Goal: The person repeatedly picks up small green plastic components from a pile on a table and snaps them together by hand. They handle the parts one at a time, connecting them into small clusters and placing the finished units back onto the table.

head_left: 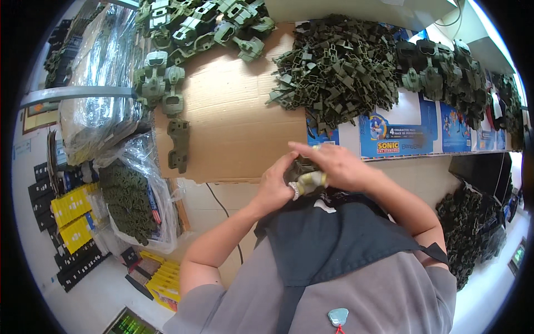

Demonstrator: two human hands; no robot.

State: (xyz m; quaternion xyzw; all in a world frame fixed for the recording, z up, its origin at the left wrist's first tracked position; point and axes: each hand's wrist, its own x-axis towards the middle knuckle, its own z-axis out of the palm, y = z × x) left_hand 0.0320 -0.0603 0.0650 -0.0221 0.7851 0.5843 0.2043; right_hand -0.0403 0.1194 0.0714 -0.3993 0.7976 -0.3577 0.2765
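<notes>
Close in front of my apron, both hands meet around an olive-green plastic part (300,168), which they mostly hide. My left hand (272,188) is closed on it from the left. A pale yellowish finger cover (309,181) with a rolled white edge wraps its thumb. From the right, my right hand (340,166) clasps the same part, its fingers reaching over the top and slightly blurred. Beyond them lies a cardboard sheet (239,139) on the table. One longer green part (178,145) sits at its left edge.
Larger green shells (200,28) are crowded at the back left. A heap of small dark green pieces (339,67) lies at the back centre, with more shells (439,72) right of it. A plastic-lined box of green parts (130,200) stands left, and a dark pile (464,234) right.
</notes>
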